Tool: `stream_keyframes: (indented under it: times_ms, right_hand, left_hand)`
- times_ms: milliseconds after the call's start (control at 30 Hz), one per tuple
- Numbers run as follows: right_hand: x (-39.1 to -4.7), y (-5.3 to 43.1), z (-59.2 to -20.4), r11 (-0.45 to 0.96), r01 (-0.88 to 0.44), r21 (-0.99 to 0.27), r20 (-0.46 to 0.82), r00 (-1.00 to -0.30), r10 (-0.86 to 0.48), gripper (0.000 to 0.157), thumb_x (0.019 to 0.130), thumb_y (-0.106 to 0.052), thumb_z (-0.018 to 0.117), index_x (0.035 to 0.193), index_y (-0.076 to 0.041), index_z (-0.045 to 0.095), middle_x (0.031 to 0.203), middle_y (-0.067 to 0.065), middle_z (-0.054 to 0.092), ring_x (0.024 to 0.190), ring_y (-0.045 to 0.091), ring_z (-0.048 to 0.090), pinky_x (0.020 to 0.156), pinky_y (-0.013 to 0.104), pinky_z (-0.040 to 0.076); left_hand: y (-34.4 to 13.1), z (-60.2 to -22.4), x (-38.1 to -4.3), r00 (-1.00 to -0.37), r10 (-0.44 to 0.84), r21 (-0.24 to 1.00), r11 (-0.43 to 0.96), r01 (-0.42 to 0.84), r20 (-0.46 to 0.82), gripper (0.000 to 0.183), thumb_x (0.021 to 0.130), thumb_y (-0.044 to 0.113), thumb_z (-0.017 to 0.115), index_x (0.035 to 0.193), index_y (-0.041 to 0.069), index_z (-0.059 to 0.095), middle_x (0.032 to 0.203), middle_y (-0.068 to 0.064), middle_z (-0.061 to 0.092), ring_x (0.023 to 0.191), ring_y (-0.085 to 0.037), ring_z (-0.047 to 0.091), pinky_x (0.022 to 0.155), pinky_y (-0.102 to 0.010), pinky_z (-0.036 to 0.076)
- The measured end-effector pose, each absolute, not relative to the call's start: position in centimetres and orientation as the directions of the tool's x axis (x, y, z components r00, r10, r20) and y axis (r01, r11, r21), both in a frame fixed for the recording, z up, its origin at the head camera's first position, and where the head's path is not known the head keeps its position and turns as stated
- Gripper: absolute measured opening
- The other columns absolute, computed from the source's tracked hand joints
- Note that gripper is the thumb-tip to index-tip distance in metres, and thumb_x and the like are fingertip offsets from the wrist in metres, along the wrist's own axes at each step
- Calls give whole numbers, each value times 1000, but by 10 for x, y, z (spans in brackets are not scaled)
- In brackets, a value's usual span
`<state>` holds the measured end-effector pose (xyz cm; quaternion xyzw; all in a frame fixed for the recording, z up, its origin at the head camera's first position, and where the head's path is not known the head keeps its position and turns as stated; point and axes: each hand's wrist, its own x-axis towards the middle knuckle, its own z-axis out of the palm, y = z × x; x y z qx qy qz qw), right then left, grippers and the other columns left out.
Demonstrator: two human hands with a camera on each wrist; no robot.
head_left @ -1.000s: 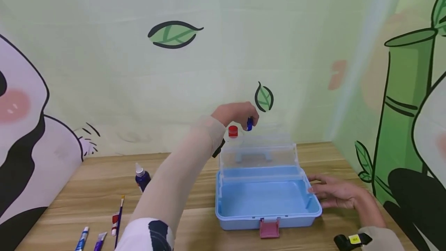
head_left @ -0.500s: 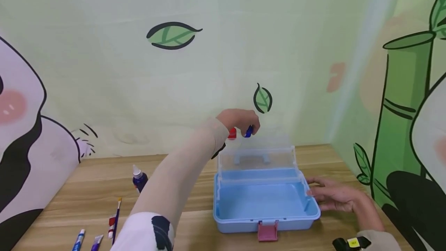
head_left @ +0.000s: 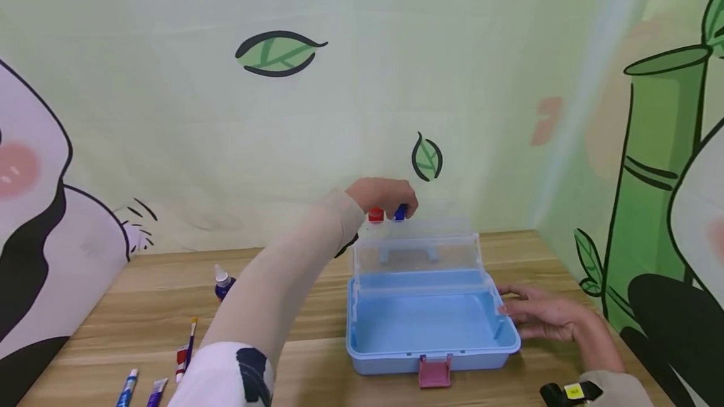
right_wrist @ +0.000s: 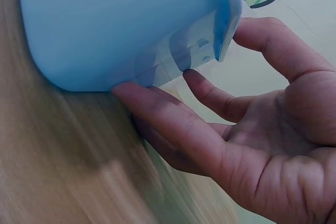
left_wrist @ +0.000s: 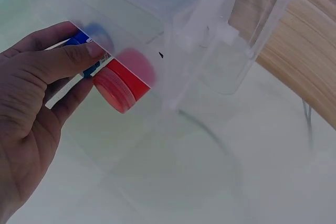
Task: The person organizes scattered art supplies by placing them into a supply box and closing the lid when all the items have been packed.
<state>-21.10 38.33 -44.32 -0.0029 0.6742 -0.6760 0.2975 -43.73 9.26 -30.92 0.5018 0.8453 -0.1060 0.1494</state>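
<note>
My left hand (head_left: pixel 384 196) pinches a small blue jar (head_left: pixel 400 213) between thumb and fingers, at the top of the raised clear lid (head_left: pixel 421 256). Beside it sits a red jar (left_wrist: pixel 126 81) with a ridged cap, close to my fingertips in the left wrist view. Both jars are partly covered by the lid's cloudy plastic. The lid belongs to a light blue storage box (head_left: pixel 424 328), whose pink latch (head_left: pixel 435 372) hangs down in front. On the box's right end, my right hand (head_left: pixel 545 316) touches the side with its fingers spread and loosely bent.
To the left stands a dark blue bottle (head_left: pixel 224 284) with a pale nozzle. Nearer lie a paintbrush (head_left: pixel 191 339), a red tube (head_left: pixel 181 362), a blue tube (head_left: pixel 127 388) and a purple tube (head_left: pixel 157 392). A printed cloth wall (head_left: pixel 339 118) rises behind the wooden table (head_left: pixel 317 313).
My left hand has lowered slightly with the blue jar, bringing it level with the red one at the lid. My right hand has stayed at the box's side.
</note>
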Motion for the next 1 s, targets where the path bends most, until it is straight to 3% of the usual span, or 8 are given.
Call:
stream_keyframes:
  times_ms: [233,400,733,1000]
  right_hand:
    - [-208,383,-446,82,400,-913,-398,-824,-403,84,102,-16,60,156,9,1,145,31,45,122,36,60,97,54,52]
    - [-209,383,-443,72,379,-923,-373,-830,-414,82,102,-15,59,156,10,1,144,31,46,122,36,60,97,54,53]
    - [-210,384,-441,102,383,-918,-391,-833,-391,86,100,-16,61,155,11,1,144,31,46,120,36,61,96,54,53]
    - [-207,383,-444,116,367,-923,-383,-847,-369,84,102,-18,60,156,10,3,146,32,44,120,33,61,97,53,53]
  left_hand:
    - [88,-300,-424,-457,816,-50,472,880,-354,33,93,1,70,125,11,68,124,-4,65,110,-19,59,96,-30,51]
    - [73,-283,-409,-456,848,-73,454,888,-269,29,99,10,65,128,9,68,129,-7,66,121,-24,60,104,-35,48]
    - [3,-269,-357,-462,886,-41,460,887,-33,20,100,12,64,117,10,74,116,-7,71,108,-23,66,95,-34,54]
    - [-60,-275,-310,-475,874,-105,484,869,100,17,95,9,70,111,9,74,111,-7,72,102,-26,66,86,-37,58]
